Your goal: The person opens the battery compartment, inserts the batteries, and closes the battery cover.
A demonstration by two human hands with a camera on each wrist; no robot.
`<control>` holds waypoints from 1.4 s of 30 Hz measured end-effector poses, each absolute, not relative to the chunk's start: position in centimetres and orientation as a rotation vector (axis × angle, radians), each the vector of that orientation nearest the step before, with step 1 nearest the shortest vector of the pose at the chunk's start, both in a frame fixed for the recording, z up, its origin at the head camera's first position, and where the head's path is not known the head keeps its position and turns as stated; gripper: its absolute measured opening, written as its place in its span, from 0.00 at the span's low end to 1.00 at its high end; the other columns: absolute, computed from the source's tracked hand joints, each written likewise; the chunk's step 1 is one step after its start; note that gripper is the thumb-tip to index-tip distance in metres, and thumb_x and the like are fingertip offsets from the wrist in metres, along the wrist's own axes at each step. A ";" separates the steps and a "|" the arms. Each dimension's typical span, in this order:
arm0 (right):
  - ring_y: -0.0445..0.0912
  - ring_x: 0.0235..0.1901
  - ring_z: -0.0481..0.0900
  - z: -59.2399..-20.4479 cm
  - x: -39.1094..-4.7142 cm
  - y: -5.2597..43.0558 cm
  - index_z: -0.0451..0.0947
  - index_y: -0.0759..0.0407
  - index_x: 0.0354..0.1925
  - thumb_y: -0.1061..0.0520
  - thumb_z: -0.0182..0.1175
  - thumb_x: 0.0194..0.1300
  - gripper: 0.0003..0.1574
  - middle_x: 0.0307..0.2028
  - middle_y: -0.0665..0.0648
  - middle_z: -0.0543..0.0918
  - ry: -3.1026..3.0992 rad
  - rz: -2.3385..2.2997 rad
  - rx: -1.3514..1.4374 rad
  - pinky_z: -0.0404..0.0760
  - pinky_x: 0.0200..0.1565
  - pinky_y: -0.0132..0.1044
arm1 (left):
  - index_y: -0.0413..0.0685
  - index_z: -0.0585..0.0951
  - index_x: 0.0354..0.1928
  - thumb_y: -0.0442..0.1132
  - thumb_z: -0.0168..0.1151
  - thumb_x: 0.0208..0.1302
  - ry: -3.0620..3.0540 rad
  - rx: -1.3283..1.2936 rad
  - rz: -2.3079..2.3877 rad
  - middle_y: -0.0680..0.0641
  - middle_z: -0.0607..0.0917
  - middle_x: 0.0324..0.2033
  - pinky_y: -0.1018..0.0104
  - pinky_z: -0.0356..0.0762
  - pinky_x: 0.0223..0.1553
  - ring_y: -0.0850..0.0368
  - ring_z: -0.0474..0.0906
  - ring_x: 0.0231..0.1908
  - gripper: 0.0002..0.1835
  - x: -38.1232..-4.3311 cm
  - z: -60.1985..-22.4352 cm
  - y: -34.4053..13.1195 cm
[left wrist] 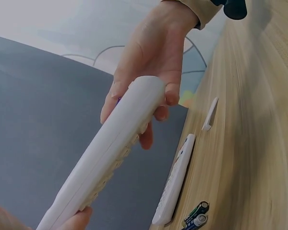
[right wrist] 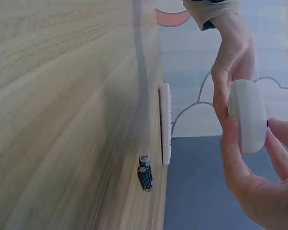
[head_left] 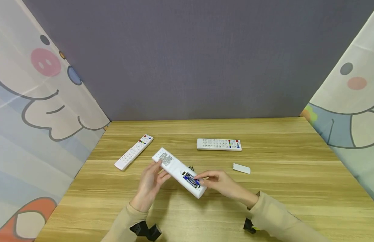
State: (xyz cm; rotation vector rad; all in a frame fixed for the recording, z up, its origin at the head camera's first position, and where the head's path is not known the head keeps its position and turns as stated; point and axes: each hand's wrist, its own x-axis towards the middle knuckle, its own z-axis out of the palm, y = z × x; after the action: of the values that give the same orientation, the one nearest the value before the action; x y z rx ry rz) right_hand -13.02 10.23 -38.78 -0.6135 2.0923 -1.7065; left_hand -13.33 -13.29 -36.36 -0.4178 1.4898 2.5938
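A white remote control (head_left: pixel 175 168) is held face down above the table, its back open at the battery compartment (head_left: pixel 184 173). Blue-and-silver batteries (head_left: pixel 191 180) lie in that compartment. My left hand (head_left: pixel 149 185) grips the remote's far-left part, thumb on the back and fingers underneath. At the near end, my right hand (head_left: pixel 218 181) has its upper fingertips on the batteries. In the right wrist view the remote's end (right wrist: pixel 249 117) sits between the right hand's fingers. Lower fingers (left wrist: pixel 172 93) support the key side in the left wrist view. Fingertips partly hide the batteries.
A second white remote (head_left: pixel 134 153) lies at the left and a third (head_left: pixel 219 144) at the back. A white battery cover (head_left: pixel 241 168) rests at the right. Dark loose batteries (right wrist: pixel 144 172) lie on the wooden table (head_left: pixel 281 168), partly behind the held remote in the head view.
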 end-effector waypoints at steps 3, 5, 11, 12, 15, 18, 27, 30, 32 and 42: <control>0.42 0.34 0.77 -38.7 -12.9 10.0 0.77 0.64 0.45 0.57 0.57 0.59 0.17 0.47 0.65 0.76 2.102 -1.707 -0.621 0.81 0.35 0.45 | 0.35 0.63 0.48 0.34 0.41 0.67 1.487 -0.415 2.594 0.48 0.77 0.34 0.64 0.80 0.38 0.55 0.79 0.31 0.11 -13.3 -36.4 -13.3; 0.42 0.33 0.77 -38.7 -12.7 9.8 0.77 0.65 0.44 0.57 0.57 0.59 0.16 0.46 0.65 0.76 2.133 -1.700 -0.628 0.81 0.34 0.42 | 0.35 0.63 0.48 0.34 0.40 0.67 1.487 -0.413 2.592 0.48 0.77 0.34 0.64 0.80 0.38 0.55 0.79 0.31 0.11 -13.3 -36.4 -13.2; 0.42 0.34 0.76 -38.7 -12.3 9.4 0.79 0.64 0.42 0.57 0.57 0.59 0.14 0.44 0.64 0.78 2.221 -1.694 -0.618 0.80 0.34 0.35 | 0.33 0.62 0.51 0.34 0.41 0.67 1.489 -0.411 2.584 0.48 0.78 0.34 0.63 0.79 0.39 0.55 0.79 0.31 0.14 -13.2 -36.4 -13.1; 0.42 0.34 0.77 -38.7 -12.3 9.3 0.79 0.64 0.41 0.58 0.57 0.59 0.14 0.43 0.63 0.79 2.232 -1.697 -0.613 0.80 0.34 0.34 | 0.32 0.62 0.51 0.34 0.41 0.67 1.493 -0.411 2.581 0.48 0.78 0.34 0.63 0.79 0.39 0.54 0.79 0.31 0.14 -13.1 -36.4 -13.1; 0.42 0.35 0.76 -38.9 -12.2 9.2 0.79 0.65 0.39 0.59 0.57 0.58 0.12 0.42 0.63 0.79 2.245 -1.726 -0.572 0.78 0.35 0.30 | 0.31 0.62 0.53 0.33 0.41 0.67 1.503 -0.409 2.565 0.48 0.78 0.34 0.63 0.79 0.39 0.54 0.79 0.31 0.15 -13.1 -36.2 -12.8; 0.43 0.35 0.76 -38.8 -12.1 9.2 0.79 0.65 0.39 0.60 0.58 0.57 0.12 0.42 0.63 0.79 2.236 -1.746 -0.538 0.78 0.35 0.29 | 0.31 0.61 0.53 0.33 0.40 0.67 1.506 -0.401 2.559 0.48 0.78 0.34 0.64 0.79 0.38 0.54 0.79 0.31 0.15 -13.1 -36.1 -12.7; 0.42 0.29 0.75 -38.3 -12.3 9.7 0.79 0.63 0.42 0.57 0.60 0.56 0.15 0.42 0.62 0.78 2.209 -1.671 -0.566 0.80 0.30 0.36 | 0.33 0.63 0.50 0.33 0.40 0.67 1.508 -0.405 2.550 0.48 0.79 0.33 0.65 0.80 0.36 0.55 0.79 0.30 0.13 -13.2 -36.1 -12.7; 0.40 0.25 0.73 -38.4 -12.3 9.5 0.78 0.64 0.41 0.58 0.60 0.55 0.15 0.41 0.61 0.78 2.216 -1.671 -0.565 0.78 0.28 0.33 | 0.32 0.62 0.52 0.33 0.40 0.67 1.513 -0.402 2.551 0.48 0.79 0.33 0.65 0.80 0.37 0.55 0.79 0.30 0.14 -13.2 -36.2 -12.7; 0.39 0.23 0.72 -38.5 -12.3 9.4 0.78 0.64 0.40 0.59 0.60 0.54 0.14 0.40 0.61 0.78 2.220 -1.686 -0.542 0.77 0.26 0.31 | 0.32 0.62 0.52 0.33 0.40 0.67 1.518 -0.400 2.550 0.49 0.79 0.33 0.65 0.80 0.37 0.55 0.79 0.31 0.15 -13.1 -36.1 -12.6; 0.39 0.22 0.69 -38.6 -12.1 9.0 0.79 0.64 0.37 0.59 0.62 0.52 0.13 0.36 0.57 0.78 2.217 -1.744 -0.407 0.72 0.24 0.26 | 0.32 0.63 0.50 0.33 0.41 0.67 1.526 -0.389 2.555 0.48 0.78 0.33 0.64 0.80 0.38 0.55 0.79 0.31 0.13 -13.1 -36.2 -12.5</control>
State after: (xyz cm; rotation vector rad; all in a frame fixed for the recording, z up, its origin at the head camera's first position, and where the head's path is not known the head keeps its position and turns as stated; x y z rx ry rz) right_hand -12.15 8.96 -38.56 -0.4067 2.2169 -1.7440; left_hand -13.09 -12.50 -36.24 -0.3892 1.5256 2.5552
